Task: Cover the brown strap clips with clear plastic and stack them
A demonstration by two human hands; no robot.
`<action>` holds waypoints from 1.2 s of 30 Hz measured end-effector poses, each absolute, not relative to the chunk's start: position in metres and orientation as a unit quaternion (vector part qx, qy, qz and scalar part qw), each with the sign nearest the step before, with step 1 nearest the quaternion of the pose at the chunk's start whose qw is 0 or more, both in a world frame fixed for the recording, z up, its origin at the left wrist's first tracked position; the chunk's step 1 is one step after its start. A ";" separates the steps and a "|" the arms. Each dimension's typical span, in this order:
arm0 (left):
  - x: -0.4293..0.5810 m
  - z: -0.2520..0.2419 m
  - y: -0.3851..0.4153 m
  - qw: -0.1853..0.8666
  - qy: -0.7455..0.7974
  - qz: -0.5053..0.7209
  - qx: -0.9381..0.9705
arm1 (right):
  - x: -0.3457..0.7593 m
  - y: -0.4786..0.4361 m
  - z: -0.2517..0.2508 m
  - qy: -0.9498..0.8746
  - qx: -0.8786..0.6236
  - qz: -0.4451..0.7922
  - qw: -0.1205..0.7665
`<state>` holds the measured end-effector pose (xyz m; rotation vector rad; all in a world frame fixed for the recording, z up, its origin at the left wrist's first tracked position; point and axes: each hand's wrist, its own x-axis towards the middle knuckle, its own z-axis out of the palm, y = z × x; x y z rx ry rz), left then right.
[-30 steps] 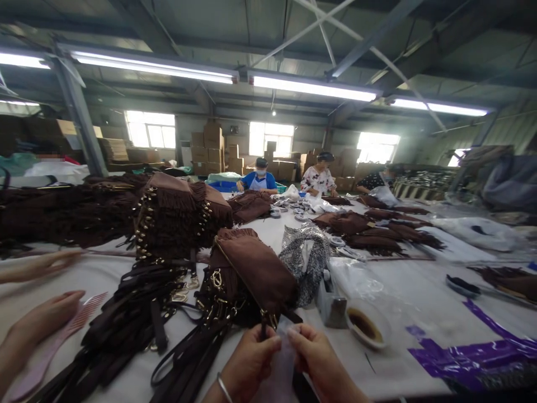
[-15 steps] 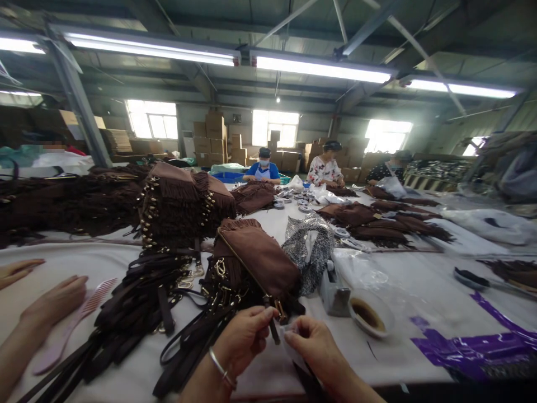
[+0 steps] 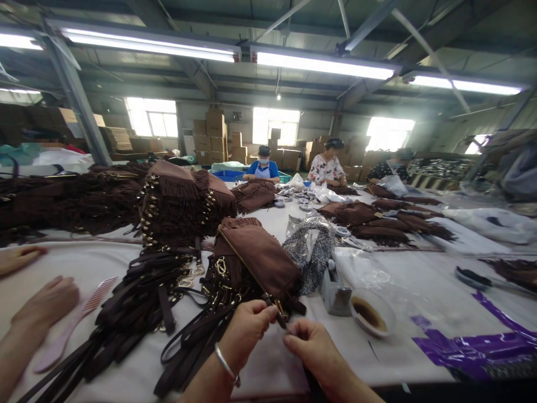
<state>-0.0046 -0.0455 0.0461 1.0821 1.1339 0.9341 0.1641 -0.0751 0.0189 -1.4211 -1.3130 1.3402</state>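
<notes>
A brown fringed bag (image 3: 264, 252) with a gold zipper lies in front of me on a pile of like bags. My left hand (image 3: 249, 330), with a silver bangle on its wrist, is closed in a pinch on a short dark strap tab (image 3: 282, 320) at the bag's near end, beside a gold clasp. Fingers of my right hand (image 3: 312, 344) are pinched together at the tab's lower end; what lies between them is too small to make out. Black straps with gold hooks (image 3: 138, 296) are heaped to the left of my hands.
At the left rest a co-worker's hands (image 3: 46, 305) near a pink comb (image 3: 75, 327). Right of the bag stand a grey metal dispenser (image 3: 335, 291) and a bowl of brown liquid (image 3: 371, 313). Purple plastic (image 3: 478, 341) lies farther right. More bags (image 3: 184, 207) are stacked behind; people sit across the table.
My right hand has come up to the tab's end, and the pale translucent piece by its fingers no longer shows plainly. The co-worker's hands have shifted slightly left.
</notes>
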 end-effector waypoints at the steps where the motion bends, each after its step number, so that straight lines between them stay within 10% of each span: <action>1: -0.005 0.046 -0.045 0.609 0.492 0.406 0.470 | 0.165 -0.075 0.018 -0.513 -0.556 0.528 0.385; 36: -0.037 0.014 -0.063 0.596 0.532 0.440 0.410 | 0.116 -0.051 0.019 -0.493 -0.566 0.566 0.340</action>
